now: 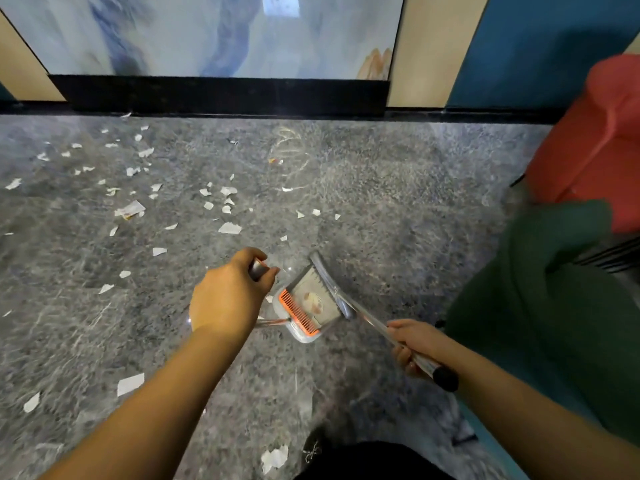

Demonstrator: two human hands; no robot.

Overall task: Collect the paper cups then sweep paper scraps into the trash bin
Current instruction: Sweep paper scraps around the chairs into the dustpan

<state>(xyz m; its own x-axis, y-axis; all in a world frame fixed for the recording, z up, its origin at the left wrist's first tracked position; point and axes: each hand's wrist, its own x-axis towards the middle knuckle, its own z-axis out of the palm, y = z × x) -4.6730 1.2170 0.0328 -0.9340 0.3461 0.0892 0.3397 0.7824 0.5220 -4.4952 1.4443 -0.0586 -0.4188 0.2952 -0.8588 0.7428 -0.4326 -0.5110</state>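
Your left hand (230,294): curled round the metal handle (257,269) of the dustpan (304,306). Your right hand (414,344): gripping the broom (332,289) shaft near its black end. Dustpan: on the floor (381,202) between your hands, orange comb along its edge, a few pale scraps inside, broom head resting in it. Paper scraps (229,228): scattered over the floor, mostly to the left and ahead. No bin or cups visible.

You stood on a glossy grey speckled stone floor (381,188). Ahead of you ran a black skirting band (221,93) beneath a pale blue marbled wall panel (173,32), with a teal wall (526,50) and a red padded seat (595,140) at right.
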